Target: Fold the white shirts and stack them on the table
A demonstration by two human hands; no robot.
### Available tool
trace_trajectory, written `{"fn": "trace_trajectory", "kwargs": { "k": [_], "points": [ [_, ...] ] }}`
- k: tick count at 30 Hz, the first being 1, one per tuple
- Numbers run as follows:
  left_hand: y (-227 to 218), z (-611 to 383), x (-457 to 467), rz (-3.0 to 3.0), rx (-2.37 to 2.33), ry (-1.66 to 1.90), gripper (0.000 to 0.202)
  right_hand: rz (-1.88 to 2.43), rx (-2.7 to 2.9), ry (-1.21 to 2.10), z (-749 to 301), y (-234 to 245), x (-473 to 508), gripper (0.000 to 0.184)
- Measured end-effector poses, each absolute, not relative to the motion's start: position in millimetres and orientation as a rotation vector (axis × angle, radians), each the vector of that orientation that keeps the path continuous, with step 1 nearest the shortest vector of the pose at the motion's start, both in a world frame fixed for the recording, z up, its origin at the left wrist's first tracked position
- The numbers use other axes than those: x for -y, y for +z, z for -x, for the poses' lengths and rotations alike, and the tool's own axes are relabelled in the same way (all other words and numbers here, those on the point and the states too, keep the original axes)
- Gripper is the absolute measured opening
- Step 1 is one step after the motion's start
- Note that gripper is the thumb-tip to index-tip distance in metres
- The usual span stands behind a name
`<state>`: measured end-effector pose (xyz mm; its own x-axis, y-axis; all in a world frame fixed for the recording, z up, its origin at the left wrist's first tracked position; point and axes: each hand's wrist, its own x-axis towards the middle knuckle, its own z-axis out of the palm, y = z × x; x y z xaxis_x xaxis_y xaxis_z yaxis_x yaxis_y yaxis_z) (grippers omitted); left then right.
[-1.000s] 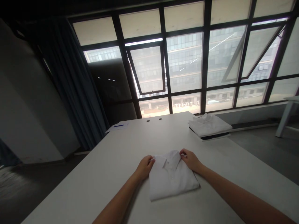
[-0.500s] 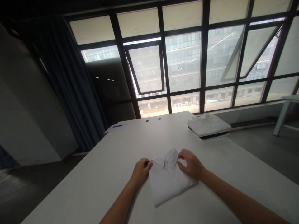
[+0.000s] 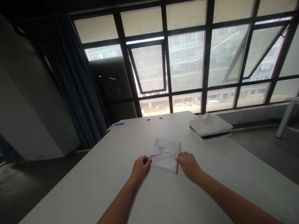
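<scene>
A folded white shirt (image 3: 167, 155) lies on the white table (image 3: 112, 183) between my two hands, its surface creased near the middle. My left hand (image 3: 141, 168) pinches the shirt's left edge between thumb and fingers. At the opposite side, my right hand (image 3: 188, 164) has its fingers closed on the right edge. The collar is hard to make out in this view.
A stack of folded clothes (image 3: 210, 125), white with a dark layer low down, sits at the table's far right. Paper with a blue pen (image 3: 119, 124) lies at the far left corner. Windows (image 3: 184, 62) stand behind the table, a dark curtain (image 3: 77, 90) to the left.
The shirt has turned and moved away from me; its collar, clear before, is now hard to see. My right hand has shifted slightly downward along its right edge, while my left hand stays nearly in place.
</scene>
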<state>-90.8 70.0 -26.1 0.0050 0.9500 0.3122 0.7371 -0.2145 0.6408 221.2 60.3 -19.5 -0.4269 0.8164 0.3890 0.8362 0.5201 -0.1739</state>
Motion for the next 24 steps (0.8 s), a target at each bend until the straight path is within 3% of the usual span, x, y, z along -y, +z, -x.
{"fn": "trace_trajectory", "kwargs": {
  "k": [7,12,24],
  "points": [
    [-26,80,-67,-1.995,-1.782,1.041,0.031,1.32,2.204,0.053,-213,-24,-53,0.022],
    [-23,77,-65,-1.979,-1.786,1.052,0.032,1.398,2.284,-0.007,-196,-24,-50,0.006],
    [-19,67,-60,-2.046,-1.773,1.093,0.032,1.515,2.188,0.018,-201,-27,-54,0.007]
  ]
}}
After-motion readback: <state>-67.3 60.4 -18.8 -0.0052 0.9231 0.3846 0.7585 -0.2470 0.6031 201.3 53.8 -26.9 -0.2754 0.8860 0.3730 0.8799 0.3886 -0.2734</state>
